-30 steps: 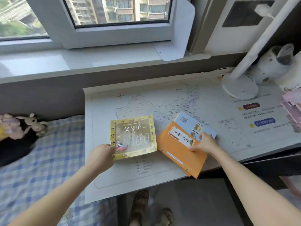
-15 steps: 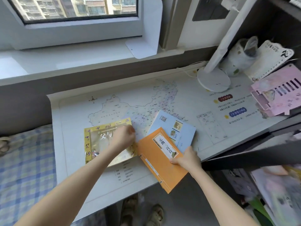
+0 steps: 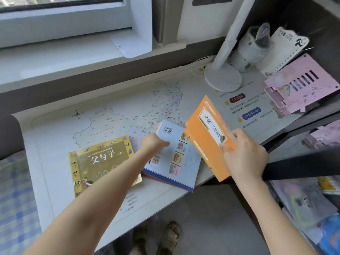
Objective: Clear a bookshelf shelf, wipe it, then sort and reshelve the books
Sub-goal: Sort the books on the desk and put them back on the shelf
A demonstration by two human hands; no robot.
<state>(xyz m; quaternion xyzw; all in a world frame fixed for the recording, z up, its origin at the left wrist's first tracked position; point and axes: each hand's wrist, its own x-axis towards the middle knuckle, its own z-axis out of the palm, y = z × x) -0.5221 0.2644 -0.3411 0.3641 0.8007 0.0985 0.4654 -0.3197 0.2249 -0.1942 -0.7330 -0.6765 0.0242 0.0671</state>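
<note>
Three books are at the desk's front edge. A yellow-bordered book (image 3: 103, 162) lies flat on the map mat (image 3: 110, 111). Right of it lies a light blue book (image 3: 176, 155) on top of other thin books, back cover up. My left hand (image 3: 153, 144) rests on the blue book's left part with fingers curled; my forearm crosses the yellow book's right corner. My right hand (image 3: 244, 155) grips an orange book (image 3: 206, 137) by its lower right edge and holds it tilted above the desk, overlapping the blue book's right side.
A white lamp base (image 3: 222, 78) and its stem stand at the back right beside a white patterned cup (image 3: 252, 50). A pink folded holder (image 3: 301, 85) and a card lie far right. A dark shelf board (image 3: 303, 166) juts in at right, with papers below.
My left hand left the yellow book and moved right onto the blue book. My right hand lifted the orange book off the desk and up to the right, uncovering the blue book.
</note>
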